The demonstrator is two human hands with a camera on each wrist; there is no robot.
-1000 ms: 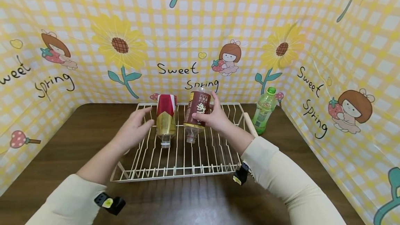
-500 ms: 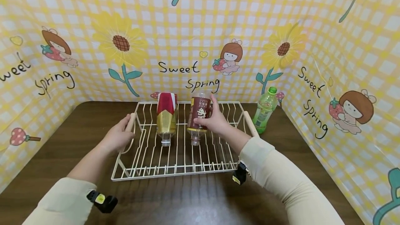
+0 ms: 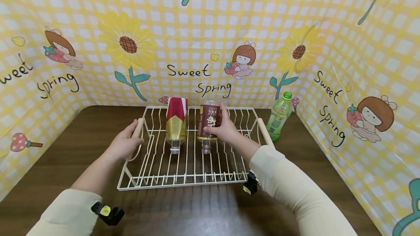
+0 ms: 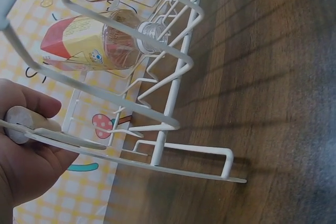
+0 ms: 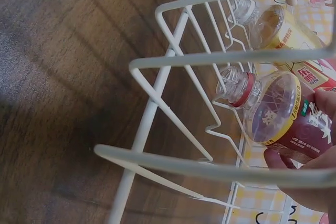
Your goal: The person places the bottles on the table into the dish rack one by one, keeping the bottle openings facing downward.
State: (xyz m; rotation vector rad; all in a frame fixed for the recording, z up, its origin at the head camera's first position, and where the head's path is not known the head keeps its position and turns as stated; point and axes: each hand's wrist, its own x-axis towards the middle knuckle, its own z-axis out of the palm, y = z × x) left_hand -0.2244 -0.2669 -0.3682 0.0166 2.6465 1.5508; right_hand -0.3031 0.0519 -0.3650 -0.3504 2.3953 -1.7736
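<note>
My right hand [image 3: 226, 128] grips an upside-down plastic bottle with a dark maroon label [image 3: 208, 119], its uncapped neck down among the wires of a white wire dish rack [image 3: 157, 184]. In the right wrist view, thumb and fingers wrap the maroon bottle [image 5: 294, 129] near its label. My left hand [image 3: 124, 142] holds the wooden handle [image 4: 29, 123] on the rack's left side, fingers curled round it. Between the hands, a second bottle with a red and gold label [image 3: 176, 121] stands neck down in the rack, left of the maroon one.
A green-capped bottle [image 3: 279, 117] stands upright on the brown wooden table [image 3: 82, 141], right of the rack. Another wooden handle [image 3: 265, 132] is on the rack's right side. A yellow checked cloth [image 3: 183, 39] rises behind and at both sides.
My left hand has moved left, away from the red and gold bottle, and taken hold of the rack's handle. The maroon bottle has gone down slightly and straightened in my right hand.
</note>
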